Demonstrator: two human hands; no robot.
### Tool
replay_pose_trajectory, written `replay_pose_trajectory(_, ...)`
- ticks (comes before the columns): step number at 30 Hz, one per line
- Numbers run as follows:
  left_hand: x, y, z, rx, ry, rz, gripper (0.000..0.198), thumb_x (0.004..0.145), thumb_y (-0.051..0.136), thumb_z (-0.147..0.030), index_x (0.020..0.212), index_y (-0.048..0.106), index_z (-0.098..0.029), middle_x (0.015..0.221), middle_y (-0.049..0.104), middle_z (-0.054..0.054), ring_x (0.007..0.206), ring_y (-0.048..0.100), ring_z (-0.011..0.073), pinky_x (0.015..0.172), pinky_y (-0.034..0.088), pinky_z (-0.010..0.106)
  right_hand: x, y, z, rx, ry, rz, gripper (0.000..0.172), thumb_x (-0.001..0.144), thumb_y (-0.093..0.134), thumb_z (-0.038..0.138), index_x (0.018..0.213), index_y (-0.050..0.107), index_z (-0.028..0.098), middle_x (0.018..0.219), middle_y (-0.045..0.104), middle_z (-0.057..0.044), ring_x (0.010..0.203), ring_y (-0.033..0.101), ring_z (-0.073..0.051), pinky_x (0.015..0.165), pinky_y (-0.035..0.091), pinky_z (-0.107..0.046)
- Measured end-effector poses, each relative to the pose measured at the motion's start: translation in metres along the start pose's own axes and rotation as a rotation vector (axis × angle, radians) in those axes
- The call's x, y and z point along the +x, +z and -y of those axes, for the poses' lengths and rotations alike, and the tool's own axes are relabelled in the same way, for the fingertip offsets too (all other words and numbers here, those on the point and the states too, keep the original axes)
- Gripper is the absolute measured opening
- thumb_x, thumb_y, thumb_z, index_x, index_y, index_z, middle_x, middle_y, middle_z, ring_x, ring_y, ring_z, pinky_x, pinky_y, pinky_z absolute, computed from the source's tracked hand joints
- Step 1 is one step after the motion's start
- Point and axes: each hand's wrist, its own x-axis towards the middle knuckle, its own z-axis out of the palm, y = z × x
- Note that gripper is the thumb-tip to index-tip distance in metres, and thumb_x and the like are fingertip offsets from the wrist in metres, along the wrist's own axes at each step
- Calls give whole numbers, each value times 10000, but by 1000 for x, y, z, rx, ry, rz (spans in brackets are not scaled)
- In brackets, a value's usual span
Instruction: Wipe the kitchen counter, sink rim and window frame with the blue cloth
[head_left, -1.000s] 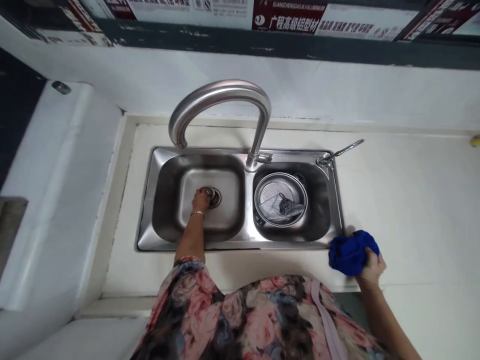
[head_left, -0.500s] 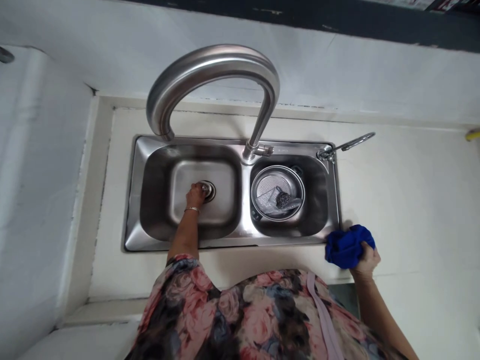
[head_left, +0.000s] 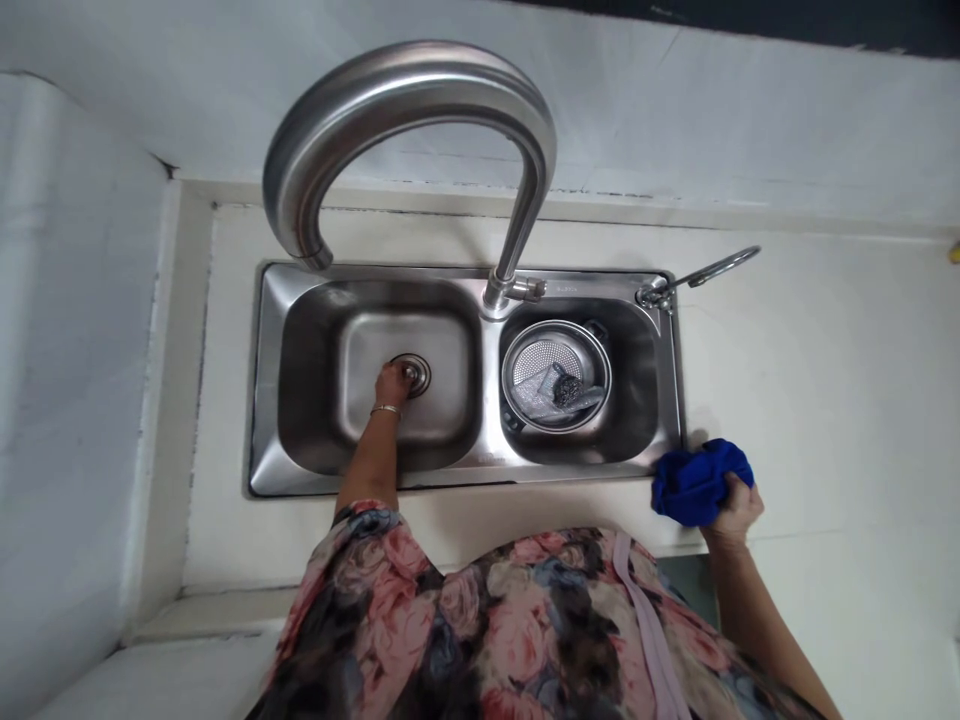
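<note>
Down in the left basin of a steel double sink [head_left: 491, 400], my left hand [head_left: 392, 382] has its fingers closed on the knob of the round drain strainer [head_left: 418, 376]. The strainer sits at the drain opening; whether it is lifted I cannot tell. My right hand [head_left: 739, 508] grips a bunched blue cloth [head_left: 694, 484] at the sink's front right corner, over the counter edge. In the right basin stands a round steel steamer pot [head_left: 553, 348] with a perforated bottom. A steel scouring ball [head_left: 567, 391] and a crumpled clear bag-like piece [head_left: 534, 396] lie inside it.
A large curved faucet [head_left: 420, 85] arches over the left basin from the divider. A thin second tap [head_left: 720, 265] rises at the sink's back right corner. Pale counter [head_left: 817, 400] extends to the right, and a wall [head_left: 82, 330] bounds the left side.
The view has shifted slightly, so the faucet looks larger and higher up. My left hand stays at the strainer, and my right hand still holds the blue cloth in about the same place.
</note>
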Motion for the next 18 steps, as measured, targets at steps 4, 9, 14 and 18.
replay_pose_trajectory(4, 1, 2, -1, -11, -15, 0, 412, 922, 646, -224, 1317, 727, -141, 1364, 682, 214, 1214, 691, 336, 1086, 565, 444, -1, 4, 1, 44, 6, -18, 273, 683, 654, 534, 739, 604, 271, 700, 469, 22, 722, 545, -265, 928, 534, -589)
replay_pose_trajectory(9, -4, -2, -14, -6, -9, 4, 442, 911, 546, -163, 1320, 696, -87, 1355, 688, 261, 1308, 664, 353, 1142, 539, 485, -6, 13, 14, 57, 29, 26, 341, 681, 644, 554, 795, 590, 236, 705, 483, 27, 764, 527, -238, 863, 521, -508)
replay_pose_trajectory(14, -11, -19, -27, -8, 46, 18, 452, 819, 601, -182, 1256, 689, -105, 1327, 720, 251, 1357, 653, 344, 1175, 520, 450, -8, 17, 27, 107, 65, 76, 323, 714, 684, 520, 787, 602, 217, 704, 542, 6, 757, 516, -213, 834, 518, -440)
replay_pose_trajectory(18, -21, -48, -38, -34, 75, 6, 360, 755, 680, -271, 1094, 702, -155, 1141, 783, 214, 1239, 721, 392, 1120, 562, 502, -7, 24, 32, 210, 142, 72, 296, 737, 721, 499, 806, 627, 226, 685, 580, 17, 739, 548, -214, 783, 561, -405)
